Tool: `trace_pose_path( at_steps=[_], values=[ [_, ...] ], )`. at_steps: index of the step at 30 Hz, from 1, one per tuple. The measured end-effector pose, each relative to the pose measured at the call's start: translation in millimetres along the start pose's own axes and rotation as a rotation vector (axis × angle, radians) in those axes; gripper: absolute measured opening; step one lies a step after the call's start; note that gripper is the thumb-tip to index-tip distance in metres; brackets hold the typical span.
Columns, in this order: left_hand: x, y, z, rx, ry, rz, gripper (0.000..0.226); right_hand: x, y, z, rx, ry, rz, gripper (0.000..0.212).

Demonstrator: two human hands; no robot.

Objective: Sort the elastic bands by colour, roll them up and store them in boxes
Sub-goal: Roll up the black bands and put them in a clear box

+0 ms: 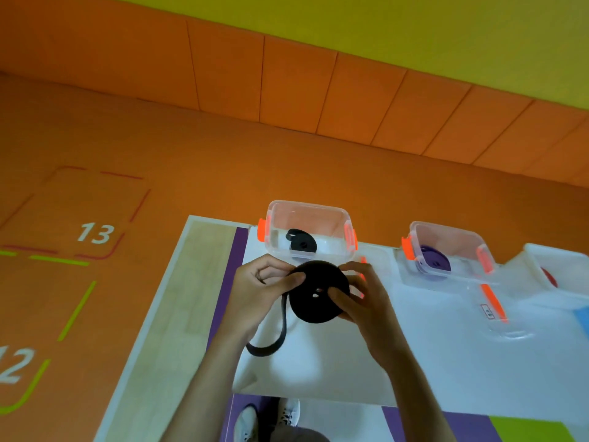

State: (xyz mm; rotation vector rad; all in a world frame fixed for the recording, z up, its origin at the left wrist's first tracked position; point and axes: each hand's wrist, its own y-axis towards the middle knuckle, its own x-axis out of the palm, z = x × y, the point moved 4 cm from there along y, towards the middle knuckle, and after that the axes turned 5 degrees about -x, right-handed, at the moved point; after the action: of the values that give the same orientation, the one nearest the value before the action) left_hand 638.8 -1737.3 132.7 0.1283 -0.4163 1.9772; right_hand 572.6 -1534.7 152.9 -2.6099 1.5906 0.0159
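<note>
Left hand (255, 295) and right hand (369, 304) together, fingers (294, 278) curled.

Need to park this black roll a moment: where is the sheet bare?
Bare white sheet lies right of the right hand, nearer than the clear lid. Crowded along the far edge: black-roll box, purple-roll box. The tail of the black roll trails under the left hand.

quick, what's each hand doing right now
Left hand: closed, holding the black band roll, thumb on its face.
Right hand: closed, holding the same roll from the other side.
</note>
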Motion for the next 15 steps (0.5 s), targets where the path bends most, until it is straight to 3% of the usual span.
trace_pose_path(
  at_steps=[7, 10, 15],
  values=[
    [1, -17, -9, -0.027, 0.060, -0.060, 0.017, -10, -4, -3, -0.017, -0.065, 0.045, 0.035],
    [3, -18, -7, -0.058, 0.168, -0.121, 0.027, -16, -8, 0, -0.032, -0.025, 0.113, 0.037],
    [18, -14, -2, -0.070, 0.042, -0.155, 0.032, -25, -7, 1, -0.065, 0.032, 0.183, 0.034]
  ],
)
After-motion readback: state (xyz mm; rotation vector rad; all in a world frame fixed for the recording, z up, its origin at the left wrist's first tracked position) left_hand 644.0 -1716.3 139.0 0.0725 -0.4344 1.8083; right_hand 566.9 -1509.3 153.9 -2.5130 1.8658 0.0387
